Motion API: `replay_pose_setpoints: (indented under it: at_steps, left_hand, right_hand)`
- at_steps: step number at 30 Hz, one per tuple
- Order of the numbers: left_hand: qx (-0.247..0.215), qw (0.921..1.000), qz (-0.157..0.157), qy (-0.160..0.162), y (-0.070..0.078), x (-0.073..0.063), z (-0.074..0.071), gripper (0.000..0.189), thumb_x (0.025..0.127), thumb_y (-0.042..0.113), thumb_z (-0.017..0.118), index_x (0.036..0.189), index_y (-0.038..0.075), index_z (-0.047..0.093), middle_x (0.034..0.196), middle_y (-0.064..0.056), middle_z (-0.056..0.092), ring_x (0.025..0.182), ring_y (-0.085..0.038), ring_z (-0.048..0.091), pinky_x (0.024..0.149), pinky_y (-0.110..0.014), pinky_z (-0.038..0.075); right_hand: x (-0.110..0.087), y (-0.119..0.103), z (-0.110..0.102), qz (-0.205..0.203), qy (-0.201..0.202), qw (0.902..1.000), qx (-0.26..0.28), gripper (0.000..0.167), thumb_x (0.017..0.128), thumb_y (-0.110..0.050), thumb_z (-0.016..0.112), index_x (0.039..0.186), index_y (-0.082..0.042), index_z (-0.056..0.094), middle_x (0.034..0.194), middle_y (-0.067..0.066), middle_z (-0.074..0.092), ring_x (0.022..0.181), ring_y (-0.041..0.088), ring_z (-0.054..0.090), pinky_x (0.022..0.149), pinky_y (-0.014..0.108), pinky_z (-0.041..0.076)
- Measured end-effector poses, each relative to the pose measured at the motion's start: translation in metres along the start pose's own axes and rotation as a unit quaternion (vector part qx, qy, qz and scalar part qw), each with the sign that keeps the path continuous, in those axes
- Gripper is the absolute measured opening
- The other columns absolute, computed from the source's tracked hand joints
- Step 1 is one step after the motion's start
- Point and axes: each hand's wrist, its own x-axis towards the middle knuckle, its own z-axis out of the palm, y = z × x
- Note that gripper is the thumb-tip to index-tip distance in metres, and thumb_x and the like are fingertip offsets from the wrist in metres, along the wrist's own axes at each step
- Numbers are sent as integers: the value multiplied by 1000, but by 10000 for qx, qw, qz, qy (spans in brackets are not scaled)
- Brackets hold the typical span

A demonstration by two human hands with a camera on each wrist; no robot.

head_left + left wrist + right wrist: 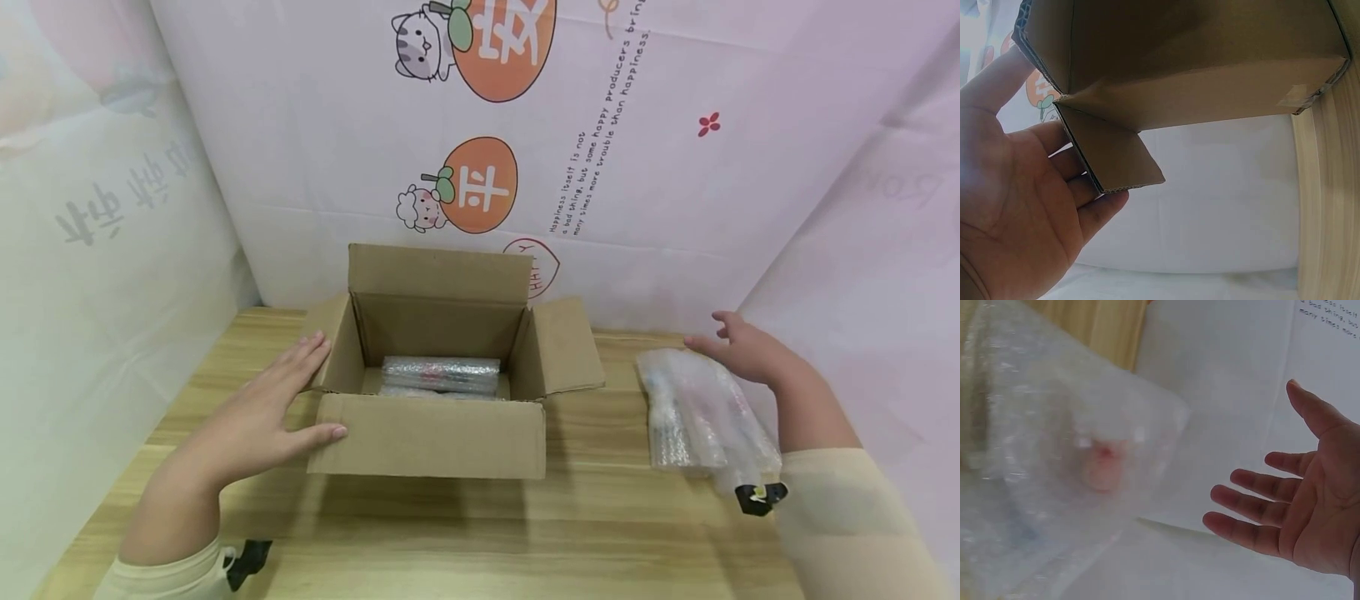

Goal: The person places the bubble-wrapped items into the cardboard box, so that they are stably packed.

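A brown cardboard box point(442, 437) stands on the table with its flaps folded outward. Inside it lie bubble-wrapped packages point(441, 375), the front one partly hidden by the front flap. My left hand point(247, 421) is at the box's left side. Its extended fingers rest on the outer face of the left flap point(1110, 150), and the thumb lies at the front flap's left end. My right hand point(750, 346), fingers spread and holding nothing, hovers by the upper end of a pile of bubble-wrapped items point(693, 408). In the right wrist view, the palm and the bubble wrap point(1054, 425) are apart.
The wooden table point(420, 542) ends at a white printed cloth point(315, 150) behind the box. More white cloth hangs at the left and right sides. A black wrist mount point(759, 497) on the right sleeve overlaps the pile's lower end.
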Motion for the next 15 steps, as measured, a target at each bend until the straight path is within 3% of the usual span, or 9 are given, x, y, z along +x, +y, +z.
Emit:
replay_pose_setpoints:
  at_steps: [4, 9, 15]
  left_hand:
    - [0, 10000, 1, 9, 0, 0, 0, 101, 84, 66, 63, 159, 22, 12, 166, -1, 8, 152, -32, 12, 113, -64, 26]
    - [9, 10000, 33, 27, 0, 0, 0, 101, 84, 66, 63, 159, 22, 12, 166, -1, 9, 152, -32, 13, 113, -64, 26]
    - [-2, 10000, 39, 26, -2, 0, 1, 101, 84, 65, 63, 159, 22, 12, 166, -1, 8, 152, -31, 12, 113, -64, 26]
  right_hand:
    - [-2, 10, 16, 109, -184, 9997, 78, 104, 98, -63, 40, 149, 17, -1, 141, 50, 23, 125, 66, 30, 94, 71, 39]
    - [-5, 20, 35, 295, -458, 9974, 461, 108, 97, -63, 44, 149, 14, -11, 140, 52, 20, 123, 65, 35, 76, 53, 56]
    - [-8, 25, 50, 502, -674, 9935, 766, 112, 95, -62, 49, 148, 12, -18, 140, 52, 18, 125, 64, 34, 72, 49, 59]
